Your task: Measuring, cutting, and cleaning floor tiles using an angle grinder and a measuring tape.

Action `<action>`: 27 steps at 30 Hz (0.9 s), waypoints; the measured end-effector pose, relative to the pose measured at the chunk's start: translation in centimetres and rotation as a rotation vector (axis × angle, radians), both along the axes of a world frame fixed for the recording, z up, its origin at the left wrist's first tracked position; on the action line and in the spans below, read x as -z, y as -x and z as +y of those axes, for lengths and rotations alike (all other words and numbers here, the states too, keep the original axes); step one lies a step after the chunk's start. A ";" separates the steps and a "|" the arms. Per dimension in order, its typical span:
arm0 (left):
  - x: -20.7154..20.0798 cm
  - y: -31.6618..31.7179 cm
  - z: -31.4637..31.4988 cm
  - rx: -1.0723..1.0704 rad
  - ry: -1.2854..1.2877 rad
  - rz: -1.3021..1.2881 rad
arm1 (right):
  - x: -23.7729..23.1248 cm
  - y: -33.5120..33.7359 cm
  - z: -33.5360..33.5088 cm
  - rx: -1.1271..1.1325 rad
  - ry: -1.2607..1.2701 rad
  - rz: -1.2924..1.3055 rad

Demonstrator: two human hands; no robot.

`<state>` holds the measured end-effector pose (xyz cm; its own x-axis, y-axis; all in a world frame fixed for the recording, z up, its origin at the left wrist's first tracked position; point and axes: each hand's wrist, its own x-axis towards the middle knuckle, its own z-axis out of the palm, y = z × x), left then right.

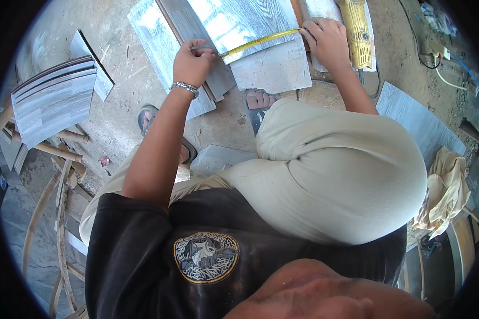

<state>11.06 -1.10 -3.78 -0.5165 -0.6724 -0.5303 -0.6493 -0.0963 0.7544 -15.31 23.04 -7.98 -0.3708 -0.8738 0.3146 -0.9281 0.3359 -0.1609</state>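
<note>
A yellow tape measure (261,40) stretches across grey wood-grain tiles (245,18) on the floor before me. At its left end, my left hand (193,63) is closed, with the fingers curled by the end of the tape. My right hand (327,43) pinches the tape's other end at the tile's right edge, its fingers partly hiding what they grip. Below the tape lies a plain grey tile piece (274,69). More wood-grain tiles (157,40) are stacked beneath and left of my left hand.
A yellow power tool (356,34) with a cable lies right of my right hand. Stacked tiles (56,101) stand at the left near wooden poles (64,212). Another tile (418,119) and a crumpled beige cloth (444,191) are at the right. A socket (440,50) with cords sits far right.
</note>
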 end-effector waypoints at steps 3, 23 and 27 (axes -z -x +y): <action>-0.1 0.3 -1.3 -0.098 -0.084 0.002 | -0.3 0.0 0.0 -0.009 -0.007 -0.020; 3.0 4.4 -1.3 -0.283 -0.073 -0.151 | -4.3 -1.7 1.4 0.061 0.317 -0.438; 2.1 4.8 -1.9 -0.426 -0.201 -0.088 | -4.8 -2.7 2.2 0.208 0.390 -0.591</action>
<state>6.25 -2.99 -5.87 -0.1638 -0.6941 -0.7010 -0.5811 -0.5063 0.6372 -12.63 25.27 -3.19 -0.7202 -0.6328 0.2844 -0.5730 0.3115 -0.7580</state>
